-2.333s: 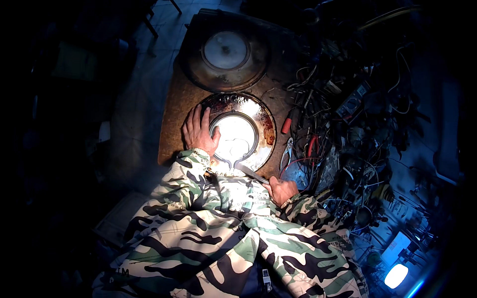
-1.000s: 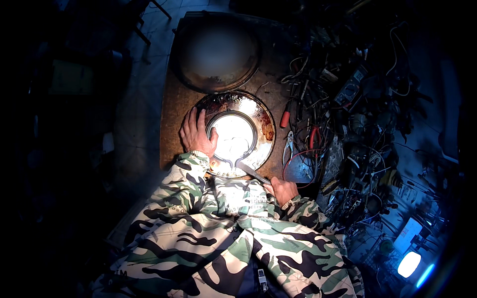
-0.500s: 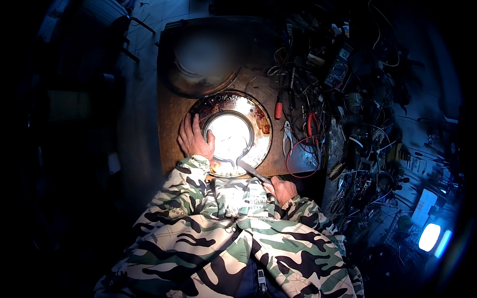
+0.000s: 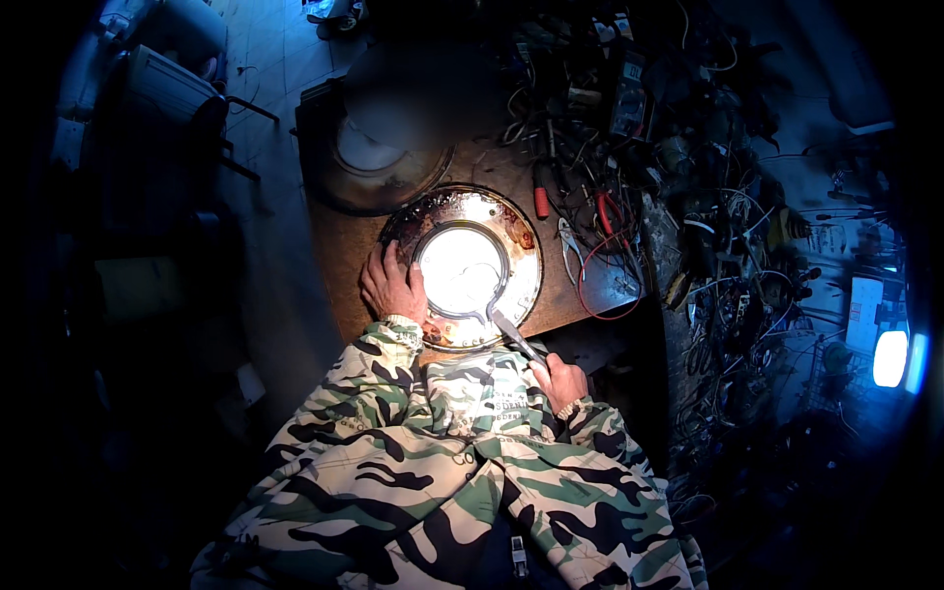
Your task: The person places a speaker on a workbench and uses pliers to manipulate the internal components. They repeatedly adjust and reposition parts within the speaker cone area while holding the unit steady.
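On the brown table (image 4: 364, 315) before me lies a round metal plate (image 4: 521, 246), its rim stained dark and burnt orange. A dark ring-shaped heating element (image 4: 508, 267) sits on it, around a brightly glaring centre; its bent ends point toward me. My left hand (image 4: 393, 285) is open, fingers stretched along the plate's left side, thumb beside the ring. In my closed right hand (image 4: 560, 382) is a flat grey blade-like tool (image 4: 513, 332), its handle inside my fingers. The tool's tip meets the plate right by the ring's ends; glare hides whether it touches them.
A second stained round plate (image 4: 329, 182) lies behind on the left. To the right are a red-handled tool (image 4: 541, 202), pliers (image 4: 568, 246), red-handled pliers (image 4: 608, 211), a red wire (image 4: 587, 261) and a multimeter (image 4: 631, 98). Tangled cables and tools (image 4: 733, 236) crowd the far right.
The whole view has turned and shifted a little. The tool now points more steeply away from me, its tip still by the ring's ends. My left hand stays on the plate.
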Demonstrator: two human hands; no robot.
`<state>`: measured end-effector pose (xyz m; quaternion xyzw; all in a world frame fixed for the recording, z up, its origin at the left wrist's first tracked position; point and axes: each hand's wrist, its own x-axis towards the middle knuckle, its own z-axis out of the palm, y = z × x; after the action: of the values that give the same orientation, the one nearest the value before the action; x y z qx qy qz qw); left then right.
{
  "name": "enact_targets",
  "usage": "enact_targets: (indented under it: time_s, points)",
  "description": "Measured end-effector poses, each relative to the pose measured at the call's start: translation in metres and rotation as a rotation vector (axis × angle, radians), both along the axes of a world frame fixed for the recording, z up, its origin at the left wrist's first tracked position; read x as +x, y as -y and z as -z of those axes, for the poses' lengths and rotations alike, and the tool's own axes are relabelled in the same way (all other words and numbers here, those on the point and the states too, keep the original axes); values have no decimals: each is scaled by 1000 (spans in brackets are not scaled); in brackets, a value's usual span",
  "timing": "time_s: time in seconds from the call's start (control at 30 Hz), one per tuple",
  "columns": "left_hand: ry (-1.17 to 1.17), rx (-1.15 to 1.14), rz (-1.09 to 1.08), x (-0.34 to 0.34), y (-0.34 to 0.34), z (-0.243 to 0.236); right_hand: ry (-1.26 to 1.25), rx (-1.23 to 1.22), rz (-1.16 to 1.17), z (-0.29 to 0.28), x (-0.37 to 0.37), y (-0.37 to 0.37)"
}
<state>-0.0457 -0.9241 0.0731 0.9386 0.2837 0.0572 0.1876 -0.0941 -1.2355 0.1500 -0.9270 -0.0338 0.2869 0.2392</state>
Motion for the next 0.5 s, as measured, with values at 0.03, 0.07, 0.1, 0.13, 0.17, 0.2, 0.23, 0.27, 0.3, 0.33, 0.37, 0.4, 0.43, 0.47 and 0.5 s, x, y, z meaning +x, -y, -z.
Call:
enact_targets:
  time_s: [0.03, 0.07, 0.1, 0.13, 0.17, 0.2, 0.23, 0.27, 0.3, 0.33, 0.37, 0.4, 0.43, 0.47, 0.5]
  points:
    - [19, -40, 26, 0, -8, 0, 6, 22, 26, -6, -1, -4]
    - [39, -89, 52, -1, -17, 1, -2, 19, 47, -9, -4, -5]
    - [59, -139, 77, -1, -24, 1, -10, 14, 67, -11, -7, -5]
    - [86, -150, 80, -2, -28, 0, 1, -2, 76, -15, -14, -4]
    - [112, -122, 91, -3, -28, 11, 2, -53, 38, -11, -18, 2]
    - [136, -94, 100, -6, -28, 24, 24, -63, 24, -7, -24, 9]
    - [159, -66, 108, -8, -29, 36, 44, -73, 9, -5, -30, 15]
    - [164, -55, 138, -5, -31, 35, 41, -78, 18, -14, -34, 16]
    - [164, -45, 151, -3, -33, 33, 39, -50, 16, -20, -37, 13]
    - [165, -34, 163, -1, -35, 30, 37, -22, 13, -26, -40, 10]
    - [173, -21, 175, 2, -36, 27, 42, 7, 9, -28, -42, 9]
    - [224, -33, 175, -1, -25, 49, 65, 15, -7, -7, -49, 14]
    - [296, -48, 184, -3, -13, 74, 93, 13, -15, 11, -51, 16]
    - [334, -55, 208, 2, -14, 75, 92, 25, 1, 14, -52, 9]
    - [373, -63, 233, 6, -14, 76, 91, 36, 18, 17, -52, 4]
